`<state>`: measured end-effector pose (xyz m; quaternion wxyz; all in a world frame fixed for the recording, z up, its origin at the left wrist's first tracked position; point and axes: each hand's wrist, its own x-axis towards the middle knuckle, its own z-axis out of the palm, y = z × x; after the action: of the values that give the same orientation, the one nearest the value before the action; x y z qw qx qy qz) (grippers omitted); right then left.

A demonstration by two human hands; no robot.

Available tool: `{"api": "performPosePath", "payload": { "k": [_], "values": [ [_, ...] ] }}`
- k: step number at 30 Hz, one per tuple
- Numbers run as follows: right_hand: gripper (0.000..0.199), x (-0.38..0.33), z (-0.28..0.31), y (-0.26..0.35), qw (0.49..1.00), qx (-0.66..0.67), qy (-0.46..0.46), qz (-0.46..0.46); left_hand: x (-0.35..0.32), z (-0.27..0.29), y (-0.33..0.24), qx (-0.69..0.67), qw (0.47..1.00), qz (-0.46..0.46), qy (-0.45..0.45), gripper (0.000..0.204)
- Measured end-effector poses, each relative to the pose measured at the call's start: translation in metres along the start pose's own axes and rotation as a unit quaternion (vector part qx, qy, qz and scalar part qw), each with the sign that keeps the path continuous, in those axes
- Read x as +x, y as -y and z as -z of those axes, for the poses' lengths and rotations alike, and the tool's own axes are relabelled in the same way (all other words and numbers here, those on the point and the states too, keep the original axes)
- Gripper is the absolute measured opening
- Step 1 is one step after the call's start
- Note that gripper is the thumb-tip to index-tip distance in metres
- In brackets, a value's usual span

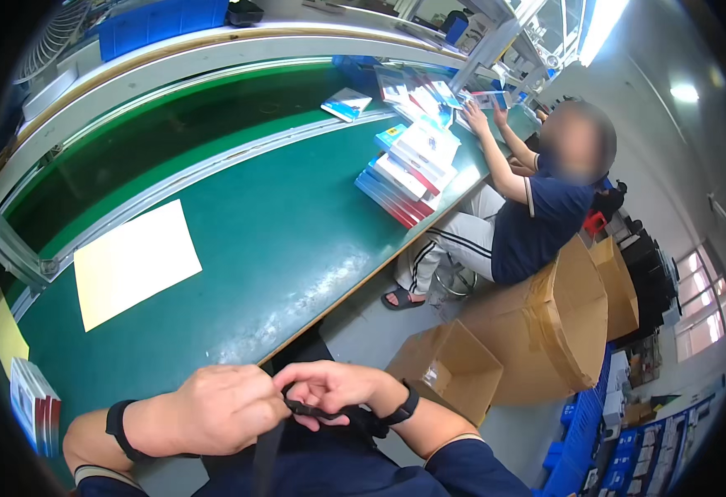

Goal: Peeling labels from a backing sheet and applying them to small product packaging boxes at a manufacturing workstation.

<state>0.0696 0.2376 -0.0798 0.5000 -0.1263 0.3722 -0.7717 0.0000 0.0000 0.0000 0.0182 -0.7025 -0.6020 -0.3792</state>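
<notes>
Beside stacked flat boxes (404, 170), pale-yellow sheet (135, 261).

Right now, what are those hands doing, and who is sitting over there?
The person's left hand and right hand meet at the near edge of the green table, pinching a black strap between the fingers. A pale yellow sheet lies flat on the table. Further along, a co-worker sits on a big cardboard box and handles small packs beside a stack of flat boxes.
</notes>
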Motion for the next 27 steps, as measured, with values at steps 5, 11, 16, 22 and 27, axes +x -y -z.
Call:
{"api": "performPosePath", "payload": {
  "k": [5,11,16,22,27],
  "values": [
    [0.079,-0.032,-0.063,0.009,0.982,-0.12,-0.114,0.085,-0.001,0.009,-0.02,-0.006,0.979,0.174,-0.11,0.034],
    [0.025,-0.033,-0.062,0.009,0.935,-0.131,-0.32,0.085,0.012,0.015,-0.009,-0.279,0.942,0.188,-0.003,0.018],
    [0.023,-0.026,-0.043,0.002,0.938,-0.048,-0.302,0.165,0.011,0.013,0.0,-0.351,0.913,0.196,0.074,0.028],
    [0.04,-0.022,-0.017,-0.006,0.977,0.068,-0.142,0.141,0.001,-0.005,-0.006,-0.015,0.997,0.078,-0.014,0.014],
    [0.046,-0.015,-0.021,-0.015,0.986,0.083,-0.119,0.087,-0.005,0.004,0.005,0.036,0.992,0.112,-0.043,0.025]
  ]
}}
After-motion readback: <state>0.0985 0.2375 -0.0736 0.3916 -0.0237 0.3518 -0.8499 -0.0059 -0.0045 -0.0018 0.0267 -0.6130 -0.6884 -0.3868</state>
